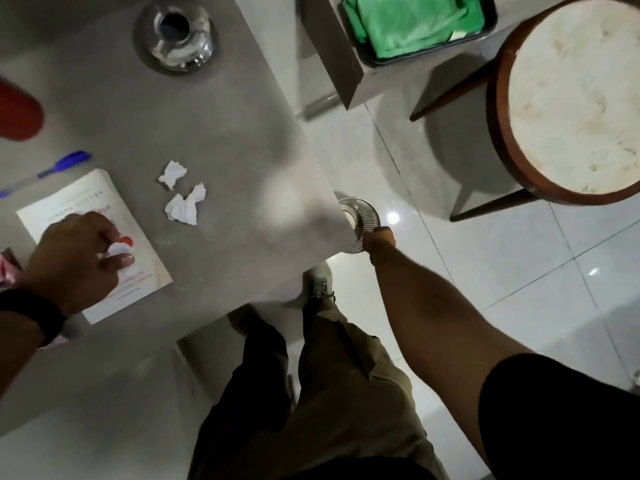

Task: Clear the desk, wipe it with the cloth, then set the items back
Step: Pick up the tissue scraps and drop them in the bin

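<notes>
Seen from above, the grey desk (214, 116) carries a white book (93, 199), a blue pen (65, 163), a glass jar (176, 36) and two crumpled paper scraps (172, 174) (185, 206). My left hand (76, 258) rests over the book, fingers pinched on a small white crumpled scrap. My right hand (379, 239) grips the rim of a small round metal mesh basket (363, 211), held just below the desk's right corner. The green cloth (415, 22) lies folded in a dark tray (488, 26) off the desk, at the top.
A red object (17, 112) lies at the desk's left edge, and something pink (7, 271) shows beside my left wrist. A round marble-topped side table (581, 98) stands on the tiled floor to the right. My legs and shoe are below the desk edge.
</notes>
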